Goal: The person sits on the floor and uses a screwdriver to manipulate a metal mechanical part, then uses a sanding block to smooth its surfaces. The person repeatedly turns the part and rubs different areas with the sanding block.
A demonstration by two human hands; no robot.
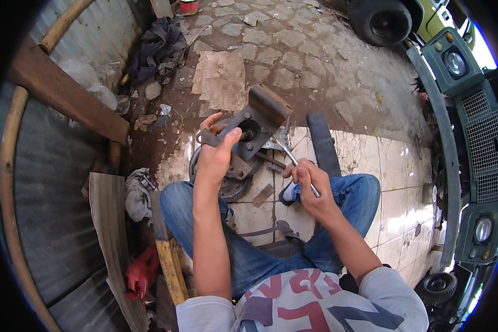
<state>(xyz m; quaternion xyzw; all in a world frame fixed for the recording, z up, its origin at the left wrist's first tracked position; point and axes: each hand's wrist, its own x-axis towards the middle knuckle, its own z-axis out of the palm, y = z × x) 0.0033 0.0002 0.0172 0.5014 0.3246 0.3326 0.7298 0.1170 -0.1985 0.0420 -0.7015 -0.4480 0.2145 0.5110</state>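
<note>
Above pale tiles (365, 155), a dark, worn metal bracket (264, 130) with bolts (248, 115) and a rusty tube (270, 104) tilts, clamped between the left hand's (214, 156) thumb and fingers; the right hand (312, 185), forearm slanting inward, clasps a silver wrench (289, 154) beside it.

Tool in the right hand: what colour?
The tool is silvery, best seen in the head view.

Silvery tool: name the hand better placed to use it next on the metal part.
Right hand, likely: it grips the silvery tool beside the metal part, which the left hand holds.
</note>
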